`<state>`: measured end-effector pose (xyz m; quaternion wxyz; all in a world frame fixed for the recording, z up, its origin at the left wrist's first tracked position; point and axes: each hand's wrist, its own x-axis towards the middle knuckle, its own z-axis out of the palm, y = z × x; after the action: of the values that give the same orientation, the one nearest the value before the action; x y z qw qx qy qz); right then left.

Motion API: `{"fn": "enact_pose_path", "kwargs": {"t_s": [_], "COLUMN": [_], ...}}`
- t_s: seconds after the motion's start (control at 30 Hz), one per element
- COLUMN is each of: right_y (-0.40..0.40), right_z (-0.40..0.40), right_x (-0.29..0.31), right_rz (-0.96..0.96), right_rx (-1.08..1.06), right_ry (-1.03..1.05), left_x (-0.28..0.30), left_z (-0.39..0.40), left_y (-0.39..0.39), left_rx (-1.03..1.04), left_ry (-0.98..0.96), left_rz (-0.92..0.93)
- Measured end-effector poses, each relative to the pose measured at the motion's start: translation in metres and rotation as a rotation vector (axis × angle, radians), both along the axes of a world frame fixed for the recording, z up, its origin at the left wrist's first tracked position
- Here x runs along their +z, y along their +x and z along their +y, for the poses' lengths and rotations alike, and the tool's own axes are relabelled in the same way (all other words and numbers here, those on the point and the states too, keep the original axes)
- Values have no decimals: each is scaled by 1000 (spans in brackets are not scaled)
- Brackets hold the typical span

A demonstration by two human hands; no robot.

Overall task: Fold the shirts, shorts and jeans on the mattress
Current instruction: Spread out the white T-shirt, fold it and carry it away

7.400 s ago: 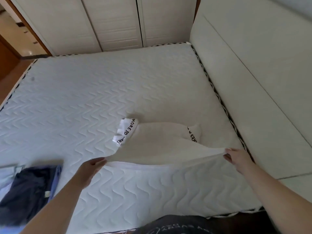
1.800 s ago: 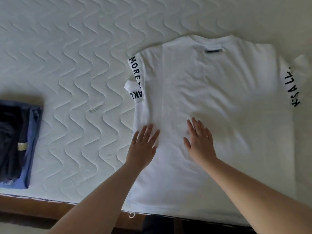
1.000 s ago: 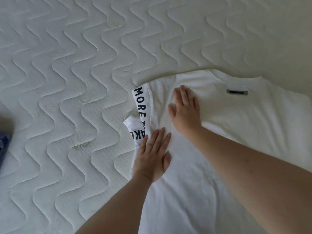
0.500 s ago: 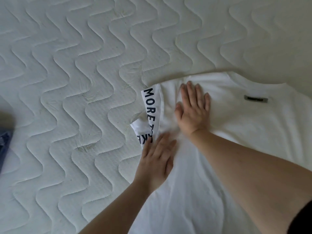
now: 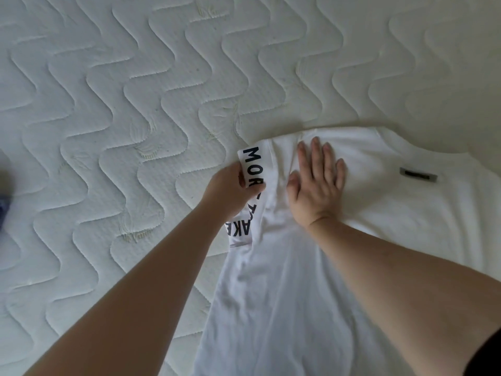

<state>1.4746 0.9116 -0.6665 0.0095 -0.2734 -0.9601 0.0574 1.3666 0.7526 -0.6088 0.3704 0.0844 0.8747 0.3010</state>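
On the quilted mattress (image 5: 135, 104), a left hand (image 5: 227, 191) pinches the white T-shirt (image 5: 379, 213) by its lettered sleeve (image 5: 253, 185); the right hand (image 5: 317, 185) presses flat. The cloth looks soft, light, easily creased.

I see a white shirt (image 5: 339, 267) of soft matt cloth, lightly creased, its sleeve (image 5: 253, 191) printed in flat black; the mattress (image 5: 135, 104) is quilted matt fabric; the grey neck tab (image 5: 418, 175) looks woven, perhaps
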Motion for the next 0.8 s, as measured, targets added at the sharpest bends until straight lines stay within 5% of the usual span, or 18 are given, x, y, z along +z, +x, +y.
{"fn": "enact_pose_path", "kwargs": {"t_s": [0.1, 0.27, 0.47, 0.63, 0.8], "right_y": [0, 2, 3, 4, 4], "right_z": [0, 1, 2, 3, 3], "right_x": [-3, -8, -9, -8, -11], "right_rz": [35, 80, 49, 33, 55], "right_rx": [5, 14, 37, 36, 32], "right_ry": [-2, 53, 49, 45, 48], "left_x": [3, 12, 13, 9, 5], "left_z": [0, -13, -43, -68, -92], "left_y": [11, 18, 22, 42, 70], "left_rx": [-113, 42, 314, 776, 937], "left_ry": [7, 88, 126, 130, 27], "left_rz": [73, -43, 19, -4, -18]}}
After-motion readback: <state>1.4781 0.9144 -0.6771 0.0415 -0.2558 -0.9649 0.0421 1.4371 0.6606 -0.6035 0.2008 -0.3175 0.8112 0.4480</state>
